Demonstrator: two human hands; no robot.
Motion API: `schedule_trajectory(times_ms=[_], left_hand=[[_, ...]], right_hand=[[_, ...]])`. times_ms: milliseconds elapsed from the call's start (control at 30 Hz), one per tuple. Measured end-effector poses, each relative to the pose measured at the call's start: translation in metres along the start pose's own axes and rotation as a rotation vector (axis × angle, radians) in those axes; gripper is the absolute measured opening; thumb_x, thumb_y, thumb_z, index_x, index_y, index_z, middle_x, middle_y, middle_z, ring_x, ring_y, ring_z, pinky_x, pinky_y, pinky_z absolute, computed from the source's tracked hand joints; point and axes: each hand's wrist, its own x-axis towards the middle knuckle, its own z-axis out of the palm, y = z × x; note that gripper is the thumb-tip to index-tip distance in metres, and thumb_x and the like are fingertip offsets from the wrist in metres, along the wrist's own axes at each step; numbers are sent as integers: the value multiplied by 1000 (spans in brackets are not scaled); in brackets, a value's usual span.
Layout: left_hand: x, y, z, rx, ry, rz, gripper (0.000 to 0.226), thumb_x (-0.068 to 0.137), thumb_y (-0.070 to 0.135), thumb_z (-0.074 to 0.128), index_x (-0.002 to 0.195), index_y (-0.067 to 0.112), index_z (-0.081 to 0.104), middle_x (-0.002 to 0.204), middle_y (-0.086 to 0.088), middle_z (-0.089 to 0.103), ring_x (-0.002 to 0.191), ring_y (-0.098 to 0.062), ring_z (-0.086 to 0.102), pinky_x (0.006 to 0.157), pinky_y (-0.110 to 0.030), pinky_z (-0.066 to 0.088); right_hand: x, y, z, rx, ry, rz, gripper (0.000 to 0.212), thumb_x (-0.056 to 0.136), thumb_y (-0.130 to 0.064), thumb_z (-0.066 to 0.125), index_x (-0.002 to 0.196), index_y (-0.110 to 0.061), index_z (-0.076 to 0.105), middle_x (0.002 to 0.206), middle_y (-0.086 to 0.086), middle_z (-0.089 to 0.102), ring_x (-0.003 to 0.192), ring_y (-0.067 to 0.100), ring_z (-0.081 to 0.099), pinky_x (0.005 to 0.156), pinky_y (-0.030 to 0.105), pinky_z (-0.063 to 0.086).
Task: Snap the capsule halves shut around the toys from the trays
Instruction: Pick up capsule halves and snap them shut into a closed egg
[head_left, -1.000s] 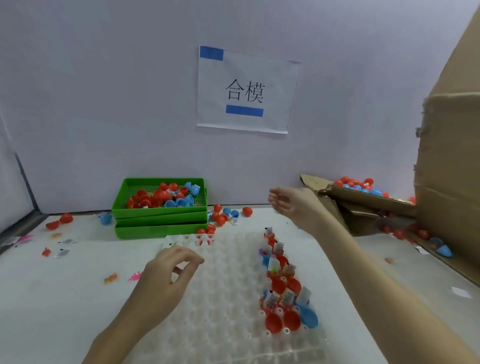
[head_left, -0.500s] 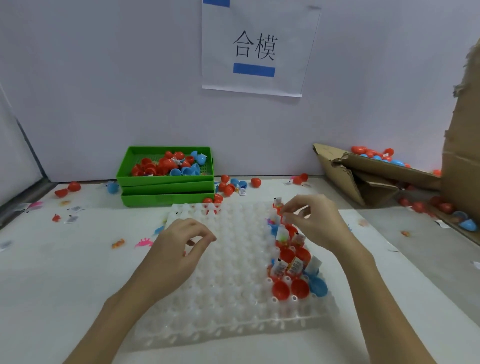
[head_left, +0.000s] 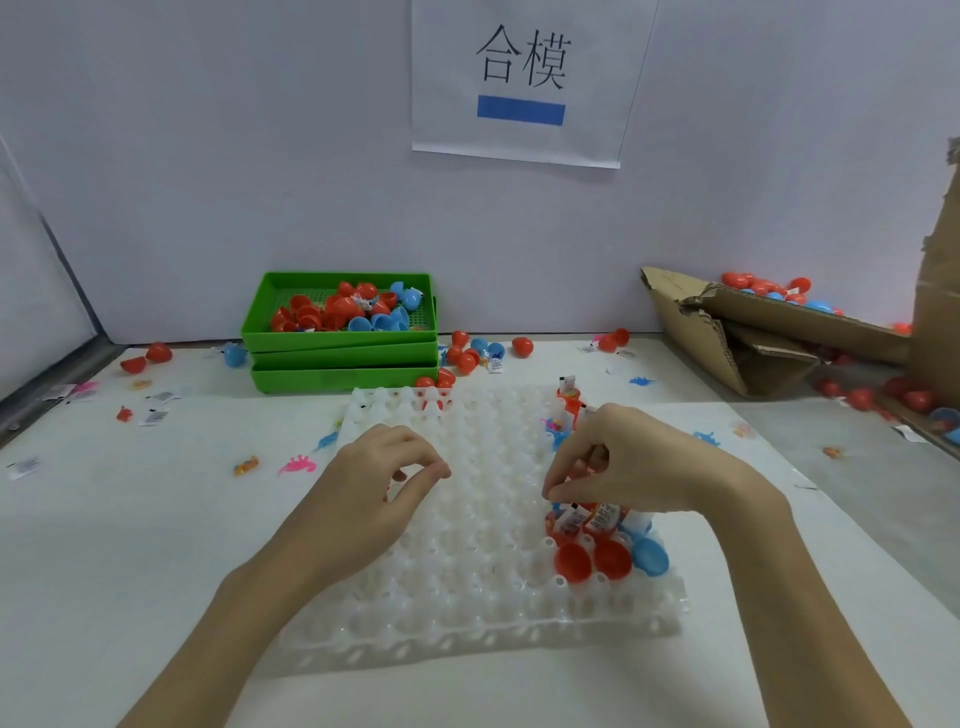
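Observation:
A white cell tray (head_left: 467, 597) lies in front of me on the table. Along its right side runs a column of red capsule halves (head_left: 571, 562) and a blue half (head_left: 650, 556), several with wrapped toys (head_left: 573, 519) standing in them. My right hand (head_left: 641, 462) is over the middle of this column, its fingertips curled down and pinching a red capsule half (head_left: 585, 470) that is mostly hidden. My left hand (head_left: 374, 480) hovers over the tray's left part with loosely curled fingers; I see nothing held in it.
Stacked green trays (head_left: 337, 358) with red and blue halves stand at the back. A torn cardboard box (head_left: 727, 332) with more capsules lies at the back right. Loose capsules, small toys and paper labels are scattered over the table around the cell tray.
My right hand came back from the far right and dropped onto the capsule column, fingers closing on a red half. My view tilted down. The left hand stayed over the tray.

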Motion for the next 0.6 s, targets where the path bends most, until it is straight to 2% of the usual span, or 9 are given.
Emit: schedule_trajectory(times_ms=[100,167,267,367,533,600], left_hand=[[-1,0,0,5,-13,6,15,102,21,64,98,25,78,101,21,67,104,1,57,83,-10,43],[0,-1,0,10,-16,2,16,102,21,64,98,25,78,100,22,67,104,1,57,84,-12,45],[0,-1,0,3,-30,-3,17,103,24,63,97,27,78,100,23,67,105,1,57,85,-13,46],[0,-1,1,10,-48,7,17,103,26,62,97,28,78,100,22,67,106,0,57,86,-15,47],[1,-1,1,14,-52,14,17,102,25,62,97,26,79,101,20,67,105,-2,57,88,-22,49],[1,-1,1,18,-48,13,17,102,25,62,98,25,79,101,20,67,104,-2,57,88,-23,49]], right_hand=[[-1,-1,-1,5,22,8,16,91,-32,77,105,-30,82,83,-24,69,75,-13,60,59,5,43],[-5,1,-4,25,-1,12,17,86,-41,79,101,-35,82,73,-25,67,74,-14,57,57,6,42],[-11,3,-7,-27,-62,34,21,78,-55,81,97,-46,80,81,-19,68,77,0,58,56,16,44],[-9,1,-3,-113,-78,52,19,82,-52,80,99,-43,80,88,-13,71,82,13,62,64,24,51],[-5,-3,6,-193,-88,63,23,86,-44,79,106,-32,79,92,-8,71,83,14,63,73,28,55],[-5,-5,5,-187,-78,55,22,87,-43,79,105,-31,78,92,-7,71,83,14,64,71,25,56]])
